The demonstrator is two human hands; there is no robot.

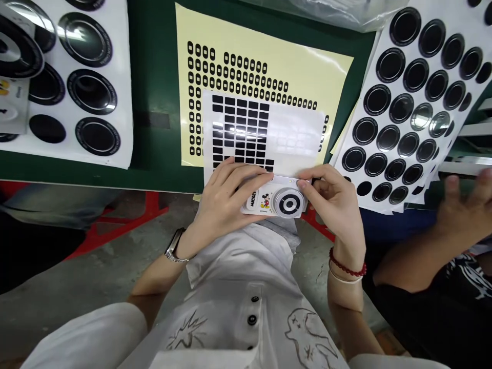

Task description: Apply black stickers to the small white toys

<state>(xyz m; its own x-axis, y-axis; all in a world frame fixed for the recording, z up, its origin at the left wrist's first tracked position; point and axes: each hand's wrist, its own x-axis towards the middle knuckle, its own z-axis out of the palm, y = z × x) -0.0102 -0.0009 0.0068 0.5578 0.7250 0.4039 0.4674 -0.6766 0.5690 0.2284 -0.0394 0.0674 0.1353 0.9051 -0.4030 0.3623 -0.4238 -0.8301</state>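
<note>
A white compact camera (258, 201) with a Mickey picture and a round lens ring is held over the front edge of the table. My left hand (230, 192) is closed around its left side, fingers along the top. My right hand (332, 197) pinches at its top right corner with thumb and index finger; whether a small piece is also between them cannot be seen. Just beyond the camera lies a white sheet of black rectangular stickers (295, 120), partly bare. Under that sheet is a yellow sheet of small black oval stickers (246, 36).
Sheets of round black lens stickers lie at left (119, 77) and right (388, 125) on the green table (154, 92). Another camera (17, 110) is at far left. Clear plastic (346, 10) lies at the back. A co-worker's hand (467, 210) is at right.
</note>
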